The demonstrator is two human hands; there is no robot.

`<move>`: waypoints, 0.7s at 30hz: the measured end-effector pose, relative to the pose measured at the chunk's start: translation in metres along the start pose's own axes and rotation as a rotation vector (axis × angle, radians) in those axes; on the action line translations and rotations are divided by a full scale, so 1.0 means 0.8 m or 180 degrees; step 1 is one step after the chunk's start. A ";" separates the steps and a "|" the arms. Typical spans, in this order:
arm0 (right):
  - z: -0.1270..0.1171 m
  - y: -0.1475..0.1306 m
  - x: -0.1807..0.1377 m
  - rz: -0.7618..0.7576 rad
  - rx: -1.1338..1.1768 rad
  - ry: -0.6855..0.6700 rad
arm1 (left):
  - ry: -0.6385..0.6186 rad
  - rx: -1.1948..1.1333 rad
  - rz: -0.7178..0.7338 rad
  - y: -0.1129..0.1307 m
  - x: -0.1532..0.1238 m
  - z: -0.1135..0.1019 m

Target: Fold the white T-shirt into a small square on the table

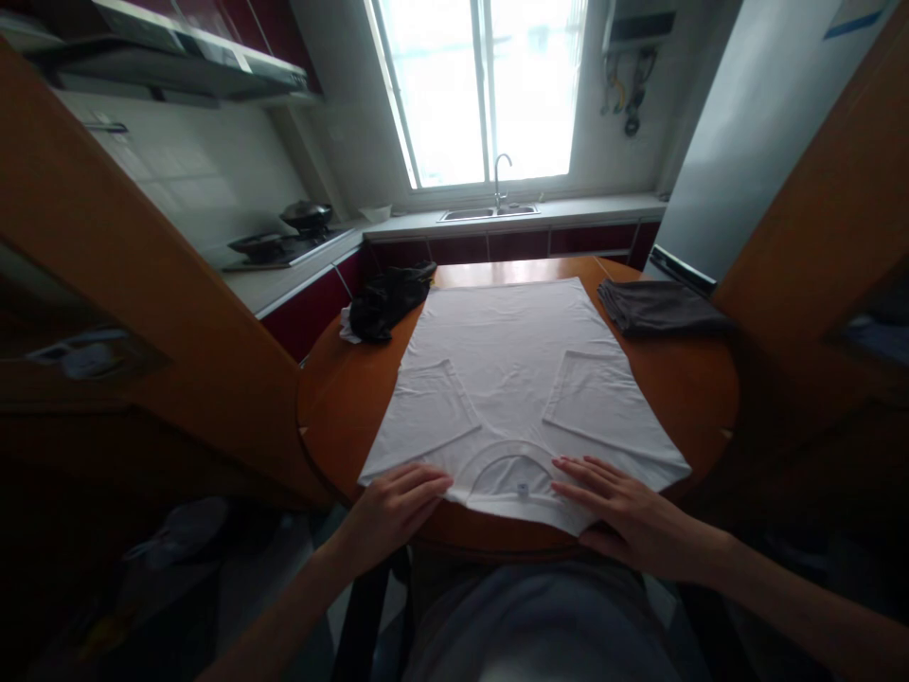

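A white T-shirt [507,350] lies spread on the round wooden table, its collar nearest me and its hem at the far side. Both sleeves are folded inward over the body. My left hand [398,502] holds the shoulder edge left of the collar, fingers together and the thumb mostly hidden. On the other side of the collar, my right hand [617,511] rests on the fabric with its fingers stretched out and a little apart. Its thumb is low, by the near edge of the cloth. A small label shows inside the neck opening.
The wooden table [700,388] carries a folded dark grey cloth [664,308] at right and a crumpled black garment [389,301] at back left. Beyond it are a counter with a sink [490,214], a stove with pans [307,216], and a fridge [753,133].
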State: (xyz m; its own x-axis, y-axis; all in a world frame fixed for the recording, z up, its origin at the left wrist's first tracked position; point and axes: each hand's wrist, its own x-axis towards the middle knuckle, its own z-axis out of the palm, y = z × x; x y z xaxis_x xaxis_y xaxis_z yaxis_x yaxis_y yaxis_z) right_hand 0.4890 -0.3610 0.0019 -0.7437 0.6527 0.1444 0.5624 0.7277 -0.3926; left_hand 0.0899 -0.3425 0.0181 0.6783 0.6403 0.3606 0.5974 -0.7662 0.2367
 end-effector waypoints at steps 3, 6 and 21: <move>-0.005 0.003 -0.003 -0.0087 -0.0108 -0.0006 | 0.0060 0.0112 -0.0029 -0.016 -0.007 -0.005; -0.009 0.015 -0.013 -0.0091 -0.0244 0.0098 | -0.0013 0.0136 -0.0014 -0.037 -0.023 -0.013; -0.038 0.090 -0.080 -0.0120 -0.0772 0.0905 | 0.0390 -0.0088 -0.0302 -0.104 -0.073 -0.036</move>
State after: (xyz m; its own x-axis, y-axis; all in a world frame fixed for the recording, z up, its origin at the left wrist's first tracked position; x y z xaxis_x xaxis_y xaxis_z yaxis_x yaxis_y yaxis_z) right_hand 0.5878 -0.3439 -0.0077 -0.6545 0.6323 0.4145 0.6312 0.7588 -0.1606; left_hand -0.0116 -0.3181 0.0037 0.5612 0.6996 0.4424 0.6431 -0.7050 0.2991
